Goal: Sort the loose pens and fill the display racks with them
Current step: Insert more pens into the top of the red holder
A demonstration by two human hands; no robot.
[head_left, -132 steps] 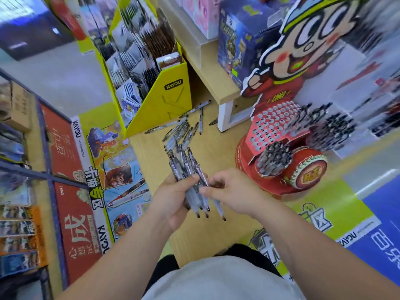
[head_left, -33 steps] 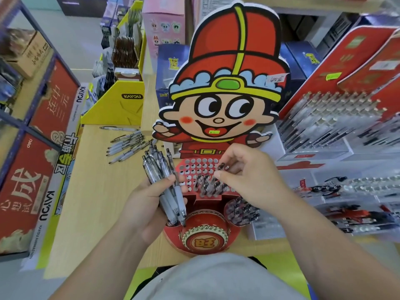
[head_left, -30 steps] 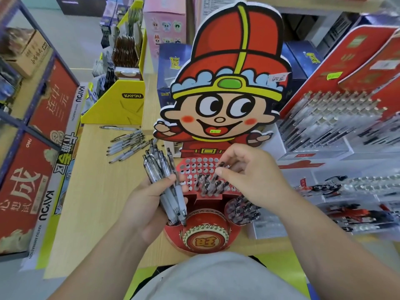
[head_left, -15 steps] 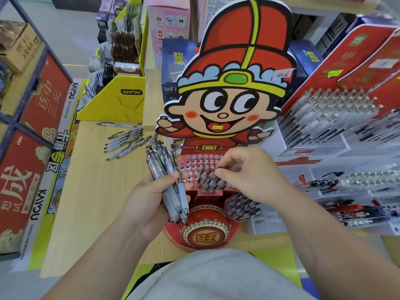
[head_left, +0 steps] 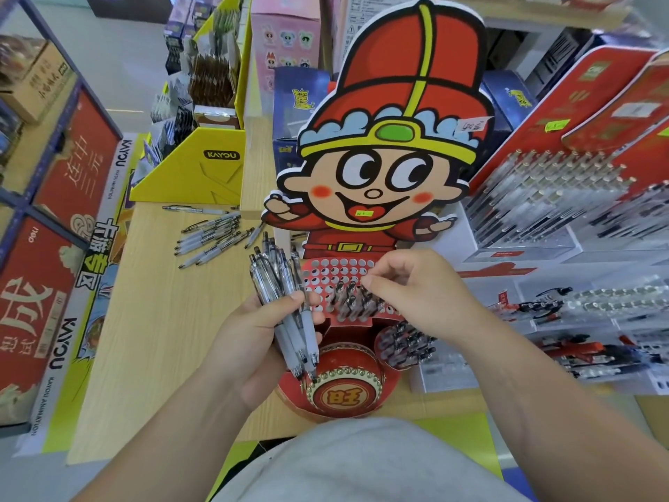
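Note:
My left hand (head_left: 253,338) grips a bundle of clear pens (head_left: 286,302), tips down, just left of the red display rack (head_left: 336,266) with its grid of holes. Several pens (head_left: 353,302) stand in the rack's lower rows. My right hand (head_left: 416,295) hovers over them with fingertips curled together at a pen top; whether it holds that pen is hidden. A round red cup (head_left: 405,342) beside the rack is full of pens. More loose pens (head_left: 213,237) lie on the wooden table (head_left: 155,320) at the back left.
A tall cartoon figure board (head_left: 391,139) rises behind the rack, with a red drum (head_left: 344,389) at its foot. A yellow card display box (head_left: 202,168) stands at the back left. Clear racks of pens (head_left: 543,197) fill the right side.
Earlier both hands sorted the bundle over the table. Since one second ago the right hand has stayed at the rack's holes, shifting slightly; the left hand still holds the bundle.

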